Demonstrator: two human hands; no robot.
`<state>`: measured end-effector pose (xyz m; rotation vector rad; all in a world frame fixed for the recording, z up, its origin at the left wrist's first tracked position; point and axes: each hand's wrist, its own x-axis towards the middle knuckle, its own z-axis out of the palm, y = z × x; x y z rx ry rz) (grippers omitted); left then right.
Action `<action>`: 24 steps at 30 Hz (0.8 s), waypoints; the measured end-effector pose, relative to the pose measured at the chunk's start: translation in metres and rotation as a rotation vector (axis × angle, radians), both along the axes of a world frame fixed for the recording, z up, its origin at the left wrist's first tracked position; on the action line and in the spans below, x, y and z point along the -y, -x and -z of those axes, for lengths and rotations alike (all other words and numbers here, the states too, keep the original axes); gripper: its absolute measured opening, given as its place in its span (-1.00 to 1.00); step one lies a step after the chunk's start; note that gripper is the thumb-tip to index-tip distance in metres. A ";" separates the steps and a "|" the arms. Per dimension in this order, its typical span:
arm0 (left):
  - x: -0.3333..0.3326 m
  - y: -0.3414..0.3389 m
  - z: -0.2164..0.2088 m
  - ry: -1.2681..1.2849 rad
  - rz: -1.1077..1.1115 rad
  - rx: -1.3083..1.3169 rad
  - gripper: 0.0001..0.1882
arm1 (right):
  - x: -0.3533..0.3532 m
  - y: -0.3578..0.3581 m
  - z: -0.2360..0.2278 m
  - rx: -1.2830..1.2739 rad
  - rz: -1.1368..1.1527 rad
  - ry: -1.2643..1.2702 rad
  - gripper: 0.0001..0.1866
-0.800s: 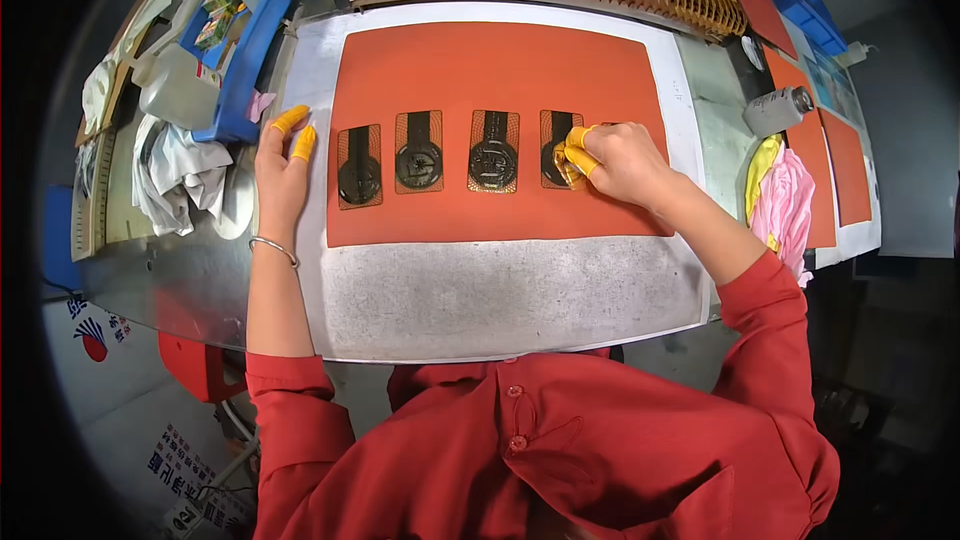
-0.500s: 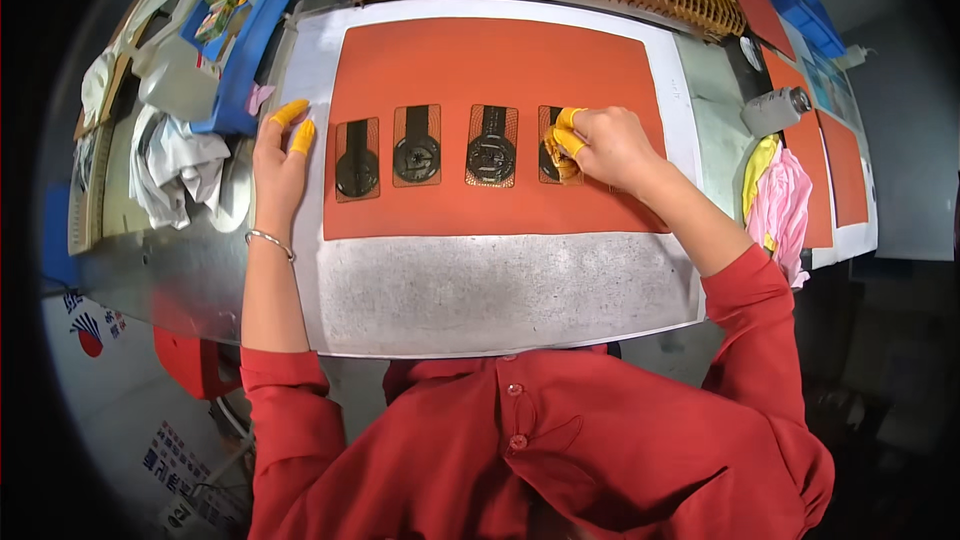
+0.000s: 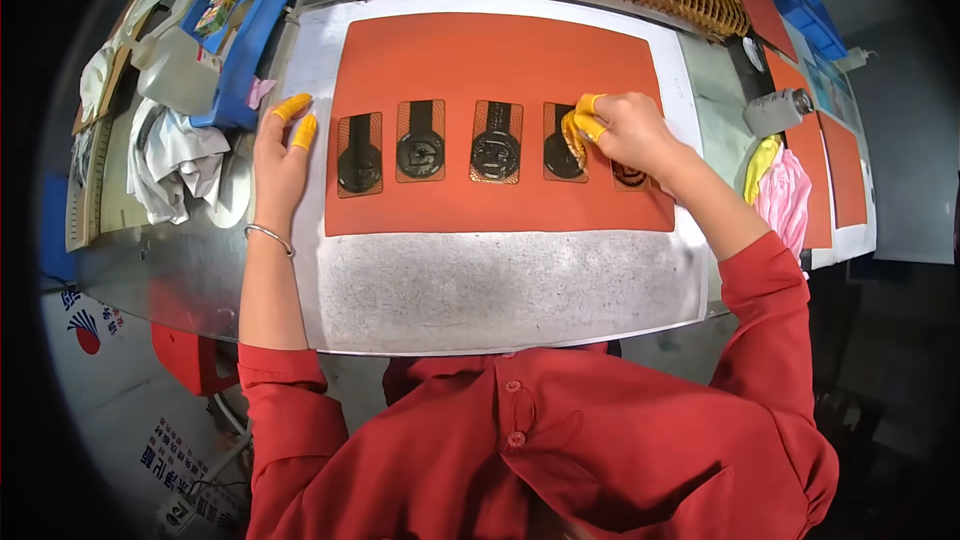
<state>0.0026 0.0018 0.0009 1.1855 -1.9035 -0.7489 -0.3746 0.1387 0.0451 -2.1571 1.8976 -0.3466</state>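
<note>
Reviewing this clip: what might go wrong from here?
1. The fourth dark panel from the left might slide under the yellow cloth in the right hand; the left hand rests away from it, beside the orange sheet.
2. The rightmost panel, partly hidden by the right hand and wrist, could be brushed or nudged out of place.

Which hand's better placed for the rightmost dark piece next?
Likely the right hand: it partly hides the rightmost dark piece, its fingers pinching a yellowish wad. The left hand lies left of the orange sheet, far from that piece.
</note>
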 end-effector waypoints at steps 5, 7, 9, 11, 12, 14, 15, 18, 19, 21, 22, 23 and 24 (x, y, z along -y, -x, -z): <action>0.001 0.003 0.002 0.016 -0.006 0.034 -0.71 | -0.031 0.002 0.014 -0.146 -0.165 0.033 -0.90; 0.001 0.003 0.001 0.003 0.006 0.004 -0.71 | -0.036 0.000 0.014 -0.106 -0.169 0.123 -0.91; 0.002 0.005 0.003 -0.015 0.030 -0.032 -0.71 | -0.018 0.010 0.020 -0.184 -0.091 0.134 -0.91; 0.000 0.005 0.002 0.012 0.015 -0.030 -0.73 | -0.011 0.011 0.014 -0.066 -0.077 0.168 -0.92; -0.003 0.002 0.001 0.022 0.000 -0.026 -0.73 | -0.012 0.007 0.013 -0.069 -0.091 0.145 -0.92; -0.003 -0.001 0.004 0.012 -0.021 -0.022 -0.74 | -0.026 0.004 0.013 -0.076 -0.190 0.130 -0.94; -0.004 0.000 0.003 0.012 -0.032 -0.014 -0.74 | -0.038 0.001 0.013 -0.102 -0.194 0.103 -0.95; 0.000 0.008 -0.005 0.015 -0.043 0.025 -0.74 | -0.029 0.003 0.009 -0.082 -0.092 0.117 -0.95; -0.002 0.008 -0.003 0.012 -0.041 0.013 -0.75 | -0.022 0.005 0.006 -0.066 -0.029 0.135 -0.95; -0.002 0.007 0.000 0.020 -0.037 -0.012 -0.75 | -0.022 0.008 0.009 -0.078 -0.094 0.103 -0.95; -0.001 0.002 0.006 0.019 -0.032 -0.065 -0.75 | -0.027 0.005 0.008 -0.081 -0.139 0.095 -0.95; 0.002 -0.002 0.006 0.022 -0.032 -0.057 -0.75 | -0.033 0.001 0.007 -0.084 -0.183 0.087 -0.95; 0.001 0.000 0.007 0.014 -0.034 -0.060 -0.75 | -0.040 -0.001 0.011 -0.104 -0.195 0.066 -0.94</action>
